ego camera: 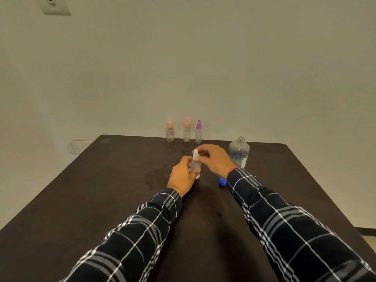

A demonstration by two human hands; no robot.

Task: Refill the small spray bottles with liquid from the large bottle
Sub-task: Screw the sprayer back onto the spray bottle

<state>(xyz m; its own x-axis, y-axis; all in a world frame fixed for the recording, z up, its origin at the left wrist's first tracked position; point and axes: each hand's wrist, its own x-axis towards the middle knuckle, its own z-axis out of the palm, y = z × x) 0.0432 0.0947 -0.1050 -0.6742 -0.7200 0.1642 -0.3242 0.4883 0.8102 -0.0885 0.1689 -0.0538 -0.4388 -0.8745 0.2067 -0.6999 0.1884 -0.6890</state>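
Head view, dark table [101, 190]. Left hand [183, 176] wrapped around body of small clear spray bottle [195, 167], bottle upright at table centre. Right hand [215, 159] pinching bottle's white spray top [196, 155] with fingertips. Large bottle [239, 152] uncapped, upright, just right of clear bottle, behind right wrist. Blue cap [222, 181] on table beneath right wrist. Three small spray bottles in row at far edge: two pink-topped [170, 132] [187, 131], one purple-topped [198, 132].
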